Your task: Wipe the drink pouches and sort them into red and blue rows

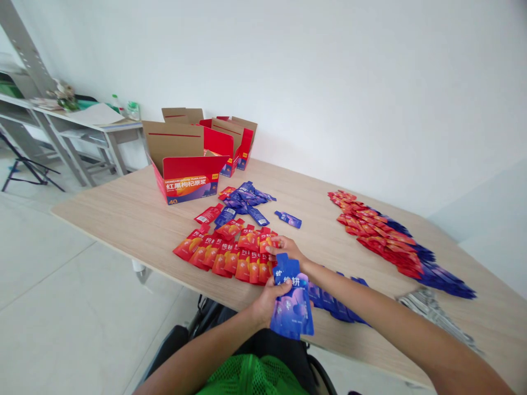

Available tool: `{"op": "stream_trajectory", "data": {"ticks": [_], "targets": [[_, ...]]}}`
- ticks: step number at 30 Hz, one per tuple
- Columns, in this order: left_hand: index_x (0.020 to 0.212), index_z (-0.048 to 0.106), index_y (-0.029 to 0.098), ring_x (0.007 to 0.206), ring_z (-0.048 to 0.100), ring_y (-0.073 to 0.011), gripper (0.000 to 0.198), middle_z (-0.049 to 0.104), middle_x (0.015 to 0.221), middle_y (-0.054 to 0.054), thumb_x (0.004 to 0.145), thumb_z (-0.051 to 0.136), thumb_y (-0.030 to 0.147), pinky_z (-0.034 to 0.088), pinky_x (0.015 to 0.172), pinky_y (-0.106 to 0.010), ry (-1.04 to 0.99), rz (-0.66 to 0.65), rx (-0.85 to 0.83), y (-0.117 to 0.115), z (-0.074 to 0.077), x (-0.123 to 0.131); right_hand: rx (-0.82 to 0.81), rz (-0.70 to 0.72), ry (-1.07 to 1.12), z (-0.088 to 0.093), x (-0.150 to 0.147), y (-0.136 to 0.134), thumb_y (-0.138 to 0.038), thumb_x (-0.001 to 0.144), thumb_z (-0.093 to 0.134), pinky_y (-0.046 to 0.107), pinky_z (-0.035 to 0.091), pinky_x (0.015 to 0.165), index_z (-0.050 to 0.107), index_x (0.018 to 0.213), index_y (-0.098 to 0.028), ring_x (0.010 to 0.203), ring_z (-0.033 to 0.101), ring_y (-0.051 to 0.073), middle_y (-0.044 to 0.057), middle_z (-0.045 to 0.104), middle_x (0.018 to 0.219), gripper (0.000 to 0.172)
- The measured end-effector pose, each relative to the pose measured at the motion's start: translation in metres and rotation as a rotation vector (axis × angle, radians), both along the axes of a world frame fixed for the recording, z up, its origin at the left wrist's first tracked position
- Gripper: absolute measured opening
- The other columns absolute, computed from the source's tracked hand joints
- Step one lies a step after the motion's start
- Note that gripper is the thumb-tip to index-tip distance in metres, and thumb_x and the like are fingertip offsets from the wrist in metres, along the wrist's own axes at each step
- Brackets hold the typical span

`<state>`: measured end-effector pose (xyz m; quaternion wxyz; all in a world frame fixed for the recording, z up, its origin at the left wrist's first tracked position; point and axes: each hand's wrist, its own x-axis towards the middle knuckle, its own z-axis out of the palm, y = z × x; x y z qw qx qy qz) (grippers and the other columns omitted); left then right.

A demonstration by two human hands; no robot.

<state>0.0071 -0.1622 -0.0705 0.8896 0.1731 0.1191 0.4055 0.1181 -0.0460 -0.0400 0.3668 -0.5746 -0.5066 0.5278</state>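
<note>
Near the table's front edge, my left hand [269, 302] is closed on a small fan of blue pouches [293, 310], held upright with the thumb over their front. My right hand [286, 249] reaches just beyond them, its fingers closed on a red pouch [265, 241] at the right end of the spread red pouches [224, 255]. Those red pouches overlap in rows on the table. Partly behind my right forearm lies a row of blue pouches [337, 299]. Further back is a loose pile of blue pouches [245, 197], with a single blue pouch [288, 219] to its right.
Open red cartons [191, 184] stand at the back left of the wooden table [102, 203]. Long overlapping stacks of red pouches [379, 236] and blue pouches [447, 280] lie at the right, near a grey striped cloth [436, 315]. A white desk [123, 126] stands beyond.
</note>
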Motion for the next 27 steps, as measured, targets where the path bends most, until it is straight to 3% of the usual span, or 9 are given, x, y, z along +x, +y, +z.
{"op": "stream_trajectory", "data": {"ticks": [4, 8, 14, 20, 22, 27], "targets": [[0.102, 0.062, 0.015, 0.062, 0.072, -0.0249, 0.046, 0.073, 0.077, -0.009, 0.073, 0.082, 0.043, 0.056, 0.059, -0.033, 0.024, 0.007, -0.014, -0.001, 0.004, -0.001, 0.07, 0.025, -0.117, 0.003, -0.001, -0.001, -0.029, 0.06, 0.09, 0.021, 0.045, 0.043, 0.064, 0.093, -0.021, 0.045, 0.057, 0.012, -0.009, 0.059, 0.055, 0.043], [0.099, 0.063, 0.015, 0.058, 0.07, -0.0214, 0.047, 0.073, 0.077, -0.007, 0.07, 0.085, 0.044, 0.055, 0.06, -0.032, 0.034, 0.006, -0.023, -0.002, 0.008, -0.002, 0.182, 0.048, -0.219, 0.01, 0.0, -0.005, -0.02, 0.061, 0.088, 0.018, 0.037, 0.047, 0.069, 0.086, -0.021, 0.05, 0.048, 0.008, -0.01, 0.055, 0.052, 0.031], [0.097, 0.064, 0.015, 0.058, 0.067, -0.0183, 0.048, 0.071, 0.077, -0.006, 0.066, 0.088, 0.041, 0.054, 0.061, -0.03, 0.082, 0.063, -0.046, -0.001, 0.006, -0.002, 0.318, 0.111, -0.343, 0.011, 0.001, -0.011, -0.023, 0.071, 0.082, 0.024, 0.044, 0.062, 0.075, 0.095, -0.021, 0.065, 0.056, 0.015, -0.004, 0.06, 0.061, 0.025], [0.098, 0.063, 0.014, 0.06, 0.069, -0.0221, 0.049, 0.071, 0.076, -0.007, 0.069, 0.085, 0.047, 0.053, 0.059, -0.032, 0.077, 0.049, -0.004, -0.003, 0.009, -0.003, 0.422, 0.117, -0.415, 0.006, 0.0, -0.01, -0.025, 0.074, 0.079, 0.028, 0.051, 0.083, 0.075, 0.092, -0.023, 0.09, 0.063, 0.019, 0.003, 0.07, 0.093, 0.018], [0.098, 0.063, 0.014, 0.06, 0.07, -0.0226, 0.05, 0.071, 0.076, -0.008, 0.069, 0.085, 0.048, 0.053, 0.058, -0.032, 0.077, 0.042, 0.005, -0.003, 0.01, -0.003, 0.439, 0.122, -0.412, 0.006, -0.001, -0.011, -0.027, 0.072, 0.082, 0.029, 0.052, 0.086, 0.076, 0.093, -0.024, 0.094, 0.064, 0.02, 0.004, 0.071, 0.1, 0.022], [0.098, 0.064, 0.014, 0.061, 0.069, -0.0216, 0.048, 0.071, 0.077, -0.007, 0.069, 0.086, 0.046, 0.053, 0.061, -0.032, 0.095, 0.06, -0.002, -0.002, 0.009, -0.004, 0.435, 0.113, -0.349, 0.012, -0.001, -0.013, -0.033, 0.067, 0.087, 0.033, 0.052, 0.089, 0.077, 0.094, -0.026, 0.095, 0.063, 0.023, 0.005, 0.07, 0.094, 0.03]]}}
